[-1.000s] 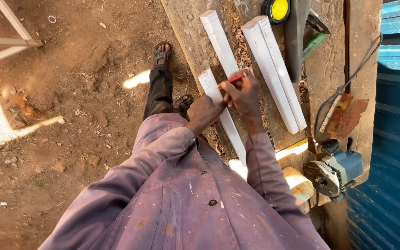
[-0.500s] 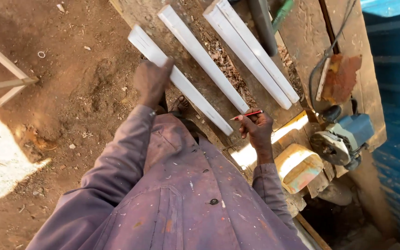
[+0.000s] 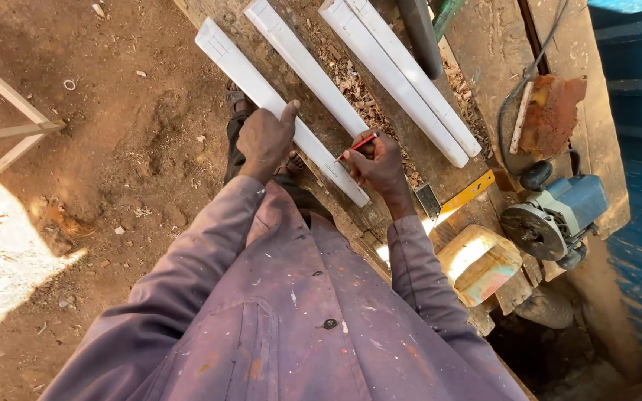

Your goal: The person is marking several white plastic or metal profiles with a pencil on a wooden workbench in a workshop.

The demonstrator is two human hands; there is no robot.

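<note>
White flat strip [image 3: 261, 85] pinned by left hand [image 3: 265, 141]; right hand [image 3: 380, 167] grips thin red pencil [image 3: 357, 146].

The left hand [image 3: 265, 139] covers the middle of the nearest white strip [image 3: 235, 63], so any marks there cannot be read. The right hand [image 3: 379, 165] hides the rear end of the red pencil [image 3: 357, 146]; its tip is too small to judge contact. Two white strips [image 3: 403, 82] at the worktop's far edge are cut off by the top border, as is a dark pipe [image 3: 419, 37]. The worktop's [image 3: 484, 67] near corner is hidden behind the sleeve [image 3: 417, 275].
</note>
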